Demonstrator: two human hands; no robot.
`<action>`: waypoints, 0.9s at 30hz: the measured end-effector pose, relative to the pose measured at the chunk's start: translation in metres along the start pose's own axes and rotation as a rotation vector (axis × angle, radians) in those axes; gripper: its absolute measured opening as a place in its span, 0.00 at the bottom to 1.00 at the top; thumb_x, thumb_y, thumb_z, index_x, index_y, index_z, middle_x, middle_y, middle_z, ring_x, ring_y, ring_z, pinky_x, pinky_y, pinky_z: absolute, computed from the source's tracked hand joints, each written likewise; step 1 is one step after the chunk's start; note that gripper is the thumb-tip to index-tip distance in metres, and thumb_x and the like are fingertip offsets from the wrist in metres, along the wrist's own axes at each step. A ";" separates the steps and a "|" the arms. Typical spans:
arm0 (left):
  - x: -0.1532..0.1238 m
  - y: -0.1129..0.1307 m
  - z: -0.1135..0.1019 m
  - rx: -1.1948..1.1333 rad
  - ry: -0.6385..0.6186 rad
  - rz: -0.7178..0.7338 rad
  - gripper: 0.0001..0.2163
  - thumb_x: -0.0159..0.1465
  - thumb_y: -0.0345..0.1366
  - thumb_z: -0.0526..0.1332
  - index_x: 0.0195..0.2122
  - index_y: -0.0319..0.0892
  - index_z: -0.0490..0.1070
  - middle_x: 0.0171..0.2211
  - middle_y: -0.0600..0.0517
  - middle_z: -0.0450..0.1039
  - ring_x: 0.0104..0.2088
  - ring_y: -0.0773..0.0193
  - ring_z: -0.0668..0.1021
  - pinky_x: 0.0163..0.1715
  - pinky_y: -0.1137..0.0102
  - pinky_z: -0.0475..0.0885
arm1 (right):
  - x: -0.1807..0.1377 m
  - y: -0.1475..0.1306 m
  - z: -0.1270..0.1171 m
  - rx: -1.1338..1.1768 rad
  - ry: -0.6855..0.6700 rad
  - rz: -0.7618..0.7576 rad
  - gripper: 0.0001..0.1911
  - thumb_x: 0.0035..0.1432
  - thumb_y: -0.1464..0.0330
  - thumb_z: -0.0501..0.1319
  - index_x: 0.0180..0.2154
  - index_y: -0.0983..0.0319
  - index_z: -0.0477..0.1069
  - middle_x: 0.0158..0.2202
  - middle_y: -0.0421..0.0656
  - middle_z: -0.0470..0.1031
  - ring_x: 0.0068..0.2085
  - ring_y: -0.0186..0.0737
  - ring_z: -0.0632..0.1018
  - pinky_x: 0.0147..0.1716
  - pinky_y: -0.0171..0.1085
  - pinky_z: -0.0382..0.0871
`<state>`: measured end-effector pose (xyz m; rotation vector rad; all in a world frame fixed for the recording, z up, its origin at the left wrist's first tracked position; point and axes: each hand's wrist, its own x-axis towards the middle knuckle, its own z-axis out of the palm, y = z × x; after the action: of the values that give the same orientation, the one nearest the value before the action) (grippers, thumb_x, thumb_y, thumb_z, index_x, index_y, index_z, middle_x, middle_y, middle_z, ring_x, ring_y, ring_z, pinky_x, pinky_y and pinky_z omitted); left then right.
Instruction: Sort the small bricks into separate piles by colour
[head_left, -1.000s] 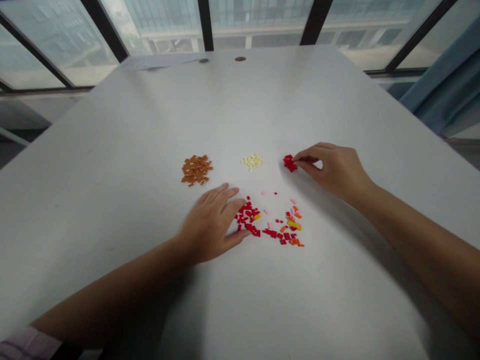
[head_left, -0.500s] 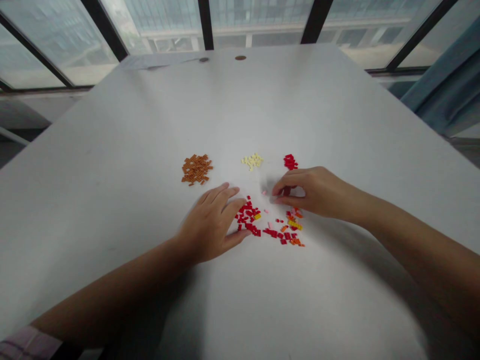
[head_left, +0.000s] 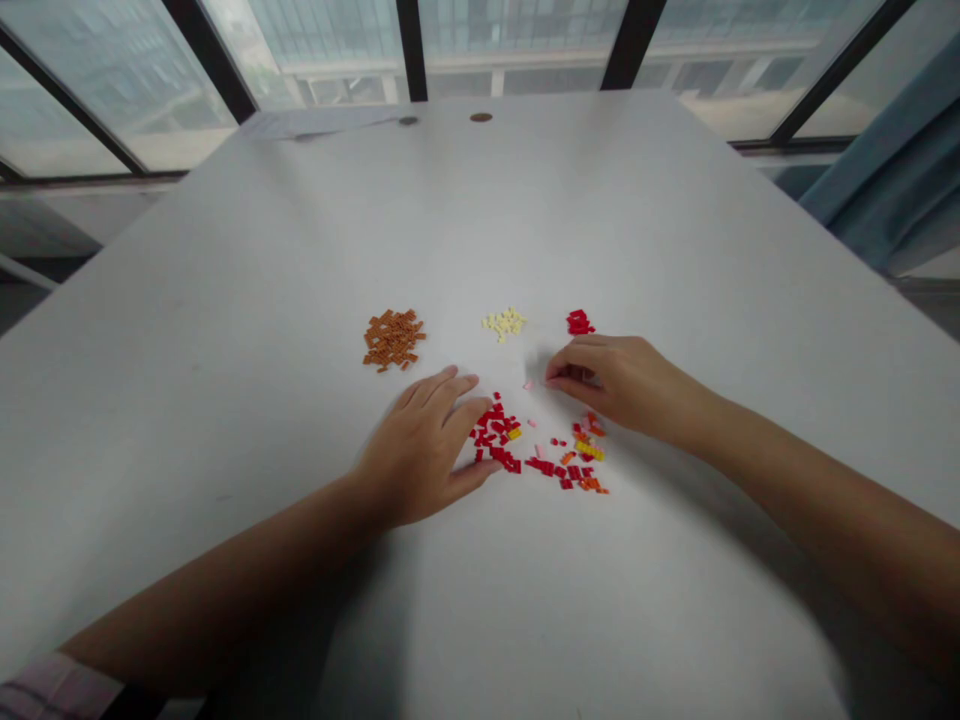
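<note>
Right hand pressing thumb and fingers together, nothing visible between them, just beside a tiny pink brick! Left hand lies spread on the tabletop, its thumb touching the scattered red bricks.

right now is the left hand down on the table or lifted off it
Down: the left hand rests on the white table, fingers spread, thumb beside the loose red bricks.

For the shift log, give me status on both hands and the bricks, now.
Left hand spread, fingers against loose red plastic bricks. Right hand pinched beside a pink brick, grip unclear. Nothing blocking either hand.
</note>
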<state>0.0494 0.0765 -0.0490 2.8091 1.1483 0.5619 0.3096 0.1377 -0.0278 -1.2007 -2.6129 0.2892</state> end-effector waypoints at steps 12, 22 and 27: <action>-0.002 0.003 -0.002 0.000 -0.006 -0.012 0.21 0.66 0.47 0.58 0.53 0.35 0.68 0.57 0.35 0.69 0.61 0.43 0.68 0.59 0.50 0.67 | -0.007 0.044 0.001 -0.158 0.245 0.148 0.14 0.62 0.65 0.53 0.37 0.59 0.78 0.37 0.50 0.79 0.35 0.46 0.78 0.35 0.44 0.72; -0.004 0.008 -0.001 0.016 0.070 0.002 0.25 0.64 0.52 0.60 0.53 0.36 0.65 0.54 0.36 0.71 0.58 0.44 0.71 0.57 0.50 0.67 | -0.012 -0.001 -0.008 -0.041 0.215 0.022 0.12 0.62 0.69 0.56 0.38 0.63 0.78 0.34 0.47 0.80 0.31 0.40 0.78 0.34 0.40 0.71; -0.010 0.016 -0.006 0.026 0.143 -0.030 0.28 0.59 0.59 0.61 0.47 0.37 0.66 0.51 0.37 0.72 0.54 0.45 0.74 0.54 0.52 0.69 | -0.010 -0.049 0.002 0.064 0.062 -0.262 0.13 0.64 0.73 0.56 0.43 0.64 0.78 0.42 0.50 0.81 0.44 0.44 0.79 0.46 0.42 0.72</action>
<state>0.0517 0.0579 -0.0437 2.8082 1.2275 0.7621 0.2801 0.0987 -0.0169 -0.8208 -2.6458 0.2764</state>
